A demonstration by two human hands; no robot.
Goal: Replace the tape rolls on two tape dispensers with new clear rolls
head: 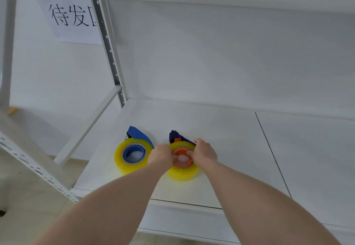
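Two tape dispensers lie side by side on a white shelf board. The left dispenser is blue and carries a yellowish clear roll around its blue hub. The right dispenser is dark blue with an orange hub and another yellowish clear roll. My left hand grips the left side of that right roll, fingers curled over the hub rim. From the right, my right hand grips the same roll, thumb on the orange hub.
A white metal rack upright and a diagonal brace stand left of the shelf. A paper sign with black characters hangs on the wall behind. The shelf front edge runs below my forearms. A seam splits the board.
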